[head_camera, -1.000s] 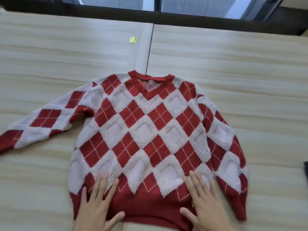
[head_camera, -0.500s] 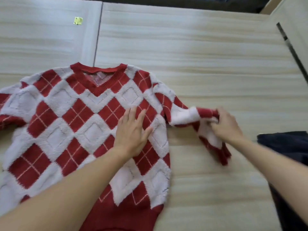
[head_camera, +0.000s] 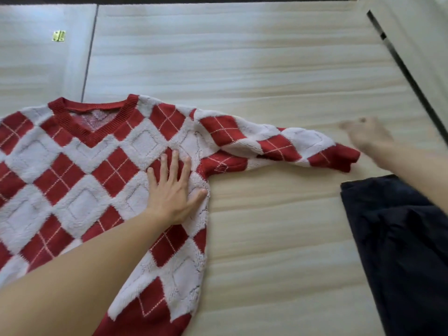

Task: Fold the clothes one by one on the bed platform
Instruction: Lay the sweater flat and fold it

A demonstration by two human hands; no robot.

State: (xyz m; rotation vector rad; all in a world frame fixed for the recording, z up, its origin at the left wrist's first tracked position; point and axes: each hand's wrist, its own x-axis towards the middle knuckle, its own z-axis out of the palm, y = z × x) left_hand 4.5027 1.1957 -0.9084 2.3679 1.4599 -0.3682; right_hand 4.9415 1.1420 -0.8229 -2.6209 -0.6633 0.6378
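Note:
A red and white argyle V-neck sweater (head_camera: 97,180) lies face up on the pale wooden bed platform (head_camera: 266,69), filling the left half of the head view. Its right sleeve (head_camera: 278,144) stretches straight out to the right, the red cuff at its end. My left hand (head_camera: 172,187) rests flat with fingers spread on the sweater's body near the armpit. My right hand (head_camera: 363,134) is blurred, just beyond the cuff and above it, apart from the sleeve, with nothing in it.
A dark navy garment (head_camera: 400,238) lies on the platform at the right, below the cuff. A small brass hinge (head_camera: 59,35) sits at the seam between two panels at the back left. A dark gap (head_camera: 407,69) runs along the platform's right edge.
My right hand pulled the bunched right sleeve out straight to the right and let it go. My left hand stayed pressed on the sweater body. The view shifted right.

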